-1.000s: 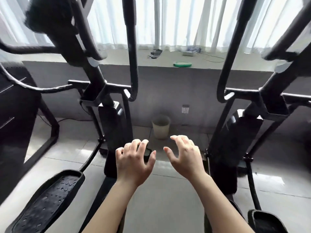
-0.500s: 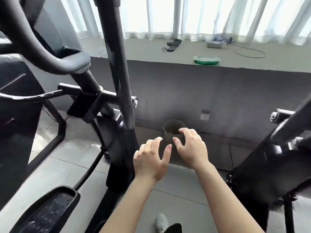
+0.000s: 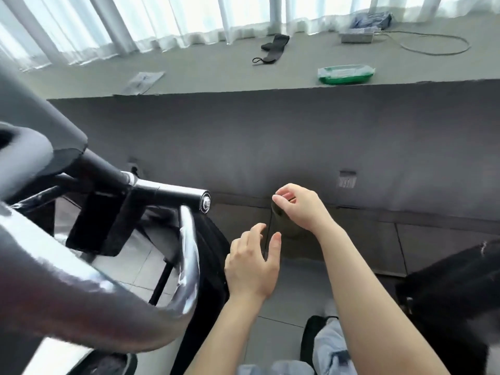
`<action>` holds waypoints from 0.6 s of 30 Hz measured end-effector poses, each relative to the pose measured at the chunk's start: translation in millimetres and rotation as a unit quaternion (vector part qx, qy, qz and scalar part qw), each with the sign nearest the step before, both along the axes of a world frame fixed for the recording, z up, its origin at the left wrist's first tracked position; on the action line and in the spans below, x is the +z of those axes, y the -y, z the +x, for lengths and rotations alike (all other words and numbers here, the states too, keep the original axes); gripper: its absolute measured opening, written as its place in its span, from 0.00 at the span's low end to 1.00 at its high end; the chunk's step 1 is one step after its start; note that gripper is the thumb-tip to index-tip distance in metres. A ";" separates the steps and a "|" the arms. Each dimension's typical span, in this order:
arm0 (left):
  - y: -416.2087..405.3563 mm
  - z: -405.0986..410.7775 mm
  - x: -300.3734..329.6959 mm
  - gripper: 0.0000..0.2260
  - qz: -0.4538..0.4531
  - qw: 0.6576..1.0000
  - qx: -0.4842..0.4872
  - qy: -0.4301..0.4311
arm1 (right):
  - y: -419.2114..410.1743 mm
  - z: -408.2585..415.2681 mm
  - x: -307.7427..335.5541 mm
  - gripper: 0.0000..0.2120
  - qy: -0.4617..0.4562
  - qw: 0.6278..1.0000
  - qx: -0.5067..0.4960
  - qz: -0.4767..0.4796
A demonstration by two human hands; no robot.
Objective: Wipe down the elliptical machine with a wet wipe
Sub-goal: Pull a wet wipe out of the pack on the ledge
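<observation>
From the head camera, a grey ledge (image 3: 216, 74) runs across the top of the view under white pleated curtains (image 3: 135, 20), well beyond both hands. On it, far beyond the right hand (image 3: 300, 208) and a little to its right, lies a green-and-white soft pack of wet wipes (image 3: 346, 74); a black folded strap with a loop (image 3: 272, 48) lies beyond the hands and to the pack's left, a flat clear packet (image 3: 142, 81) farther left, and a grey power adapter with a looping pale cable (image 3: 357, 37) to the pack's right. A dark grey wall (image 3: 270, 136) drops from the ledge to the tiled floor, between the hands and the ledge. Just under the right hand stands a dull olive round waste bin (image 3: 289, 228), mostly covered by that hand. The black and chrome elliptical machine (image 3: 151, 193) fills the view left of the left hand (image 3: 253, 269), its blurred dark handlebar nearest the camera and a chrome tube just beside the left hand's outer edge, apart from it. Both hands are empty: the left hangs with fingers spread and loosely bent, the right with fingers lightly curled, thumb and forefinger close together, gripping nothing visible. Another dark machine part (image 3: 454, 293) sits right of the right forearm.
</observation>
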State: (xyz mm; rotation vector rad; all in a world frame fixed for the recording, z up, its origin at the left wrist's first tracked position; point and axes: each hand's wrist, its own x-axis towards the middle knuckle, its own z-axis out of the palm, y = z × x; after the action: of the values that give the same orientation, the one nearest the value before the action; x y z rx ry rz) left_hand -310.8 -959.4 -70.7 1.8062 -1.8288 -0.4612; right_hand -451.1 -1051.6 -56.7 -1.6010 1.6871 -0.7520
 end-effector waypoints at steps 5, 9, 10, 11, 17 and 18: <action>21.6 -6.4 4.4 0.30 -0.056 0.998 0.040 -0.014 | 47.0 16.4 -7.8 0.11 -0.021 0.997 0.075 0.026; 47.5 -9.4 11.1 0.28 -0.068 0.990 0.112 -0.050 | 93.0 34.6 4.7 0.11 -0.031 0.986 0.161 0.024; 56.7 -10.9 13.0 0.27 -0.080 0.986 0.135 -0.060 | 106.7 38.7 10.4 0.11 -0.035 0.982 0.187 0.016; 65.9 -12.6 14.6 0.26 -0.091 0.982 0.152 -0.067 | 118.8 40.8 15.6 0.10 -0.033 0.978 0.207 0.006; 150.5 -26.9 17.9 0.25 -0.127 0.953 0.251 -0.111 | 209.5 23.8 30.4 0.08 -0.050 0.962 0.268 -0.025; 167.8 -33.9 18.6 0.26 -0.126 0.951 0.258 -0.118 | 225.3 14.2 31.2 0.08 -0.054 0.961 0.270 -0.028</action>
State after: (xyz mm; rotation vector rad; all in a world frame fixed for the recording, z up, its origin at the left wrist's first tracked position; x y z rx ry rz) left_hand -344.7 -1127.1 -52.1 1.8631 -1.1362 -0.2173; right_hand -436.9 -1276.8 -25.5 -2.0466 1.2086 -0.4413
